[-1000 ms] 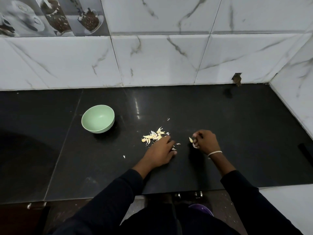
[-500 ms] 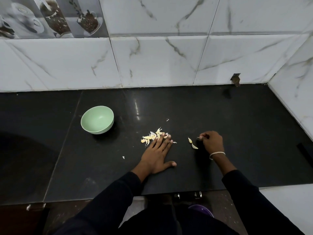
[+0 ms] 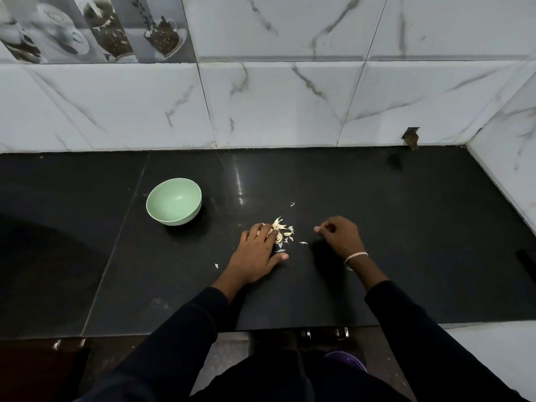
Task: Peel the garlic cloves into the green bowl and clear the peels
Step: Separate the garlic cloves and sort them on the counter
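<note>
One garlic peel pile (image 3: 280,227) sits centre frame on the black worktop (image 3: 406,242); the step looks like peel clearing. Left hand (image 3: 258,250) lies flat, fingers spread, tips on the pile. Right hand (image 3: 340,235), just right of the pile, has its fingers curled; can't tell if it pinches anything. Green bowl (image 3: 185,216) is left of centre, well apart from both hands, no cloves visible inside. Likely next: rake in the stray flakes (image 3: 303,243) and lift the lot.

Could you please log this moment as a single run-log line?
step: clearing peels | left hand: flat on peel pile | right hand: fingers curled, contents unclear | green bowl: looks empty
</note>
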Demonstrator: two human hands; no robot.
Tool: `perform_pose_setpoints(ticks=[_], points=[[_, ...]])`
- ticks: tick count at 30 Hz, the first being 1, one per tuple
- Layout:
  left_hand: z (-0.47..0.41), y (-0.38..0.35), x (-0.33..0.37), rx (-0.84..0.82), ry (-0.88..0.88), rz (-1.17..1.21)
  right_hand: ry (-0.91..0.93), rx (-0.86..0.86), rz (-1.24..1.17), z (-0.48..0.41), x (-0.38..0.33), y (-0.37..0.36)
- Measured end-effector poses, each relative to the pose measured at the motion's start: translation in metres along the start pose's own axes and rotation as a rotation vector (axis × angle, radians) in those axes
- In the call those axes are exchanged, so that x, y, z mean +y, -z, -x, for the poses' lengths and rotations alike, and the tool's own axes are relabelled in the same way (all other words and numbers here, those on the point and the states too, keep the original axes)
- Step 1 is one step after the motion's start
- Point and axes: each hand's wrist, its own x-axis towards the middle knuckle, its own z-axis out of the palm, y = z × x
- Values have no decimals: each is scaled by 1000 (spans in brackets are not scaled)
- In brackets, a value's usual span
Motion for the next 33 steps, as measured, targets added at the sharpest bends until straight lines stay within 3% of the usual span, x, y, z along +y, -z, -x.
perform_pose_setpoints(ticks=[5,15,21,29,33], points=[[-7,3,2,73,33,15,168,-283,158,-13,-40,-36],[-15,3,9,102,84,154,192,-315,382,-18,-44,-58],[-25,2,18,119,160,508,240,-250,252,-10,-34,-63],[-39,-5,24,66,399,1068,134,-254,-60,10,-32,-58],[-39,3,26,47,426,1159,54,-196,-120,13,-23,-49]])
